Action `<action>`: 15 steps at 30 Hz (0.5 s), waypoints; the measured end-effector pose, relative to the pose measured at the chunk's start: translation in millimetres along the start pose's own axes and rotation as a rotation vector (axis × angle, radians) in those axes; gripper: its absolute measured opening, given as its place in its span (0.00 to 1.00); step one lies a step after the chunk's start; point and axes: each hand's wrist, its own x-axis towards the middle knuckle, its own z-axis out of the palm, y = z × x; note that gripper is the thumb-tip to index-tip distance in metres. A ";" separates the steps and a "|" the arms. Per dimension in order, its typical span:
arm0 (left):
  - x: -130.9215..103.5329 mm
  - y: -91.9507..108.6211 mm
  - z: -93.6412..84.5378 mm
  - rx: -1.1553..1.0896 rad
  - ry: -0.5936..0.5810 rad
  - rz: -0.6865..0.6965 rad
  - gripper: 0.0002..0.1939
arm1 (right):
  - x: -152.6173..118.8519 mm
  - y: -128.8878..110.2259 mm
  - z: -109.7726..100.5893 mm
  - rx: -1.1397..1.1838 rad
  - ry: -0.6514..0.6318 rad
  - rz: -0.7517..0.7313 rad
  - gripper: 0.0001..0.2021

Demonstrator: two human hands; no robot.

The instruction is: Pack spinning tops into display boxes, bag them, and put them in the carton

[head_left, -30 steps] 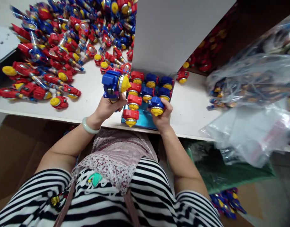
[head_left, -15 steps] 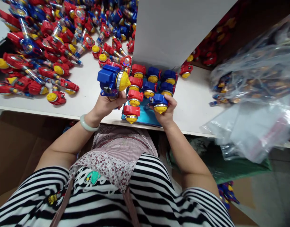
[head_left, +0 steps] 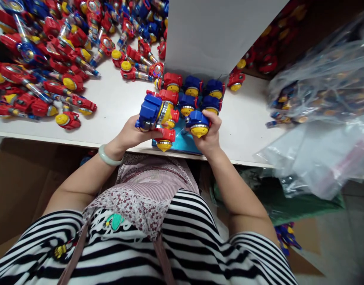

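Head, left hand (head_left: 133, 135), right hand (head_left: 211, 138), clasping blue toys (head_left: 149, 111)

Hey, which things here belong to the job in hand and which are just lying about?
In the job:
left hand, blue toy
right hand, another blue toy
open box
probably loose toys

Seemingly lying about:
plastic bags
green sheeting

The blue toy (head_left: 149, 111) in the left hand (head_left: 133, 135) partly hides red toys (head_left: 170, 95) behind it, and the top edge cuts off the grey panel (head_left: 223, 35).
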 end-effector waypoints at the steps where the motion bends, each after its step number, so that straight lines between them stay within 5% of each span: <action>1: -0.1 0.7 0.7 -0.002 -0.003 0.001 0.20 | -1.2 2.2 0.4 0.000 -0.005 0.007 0.32; 9: 0.7 2.1 2.9 -0.054 -0.029 0.006 0.20 | -26.9 18.2 19.8 -0.119 0.331 0.094 0.39; 15: 1.5 -0.5 3.3 -0.074 -0.024 0.017 0.18 | -17.6 8.3 17.1 -0.065 0.135 -0.002 0.29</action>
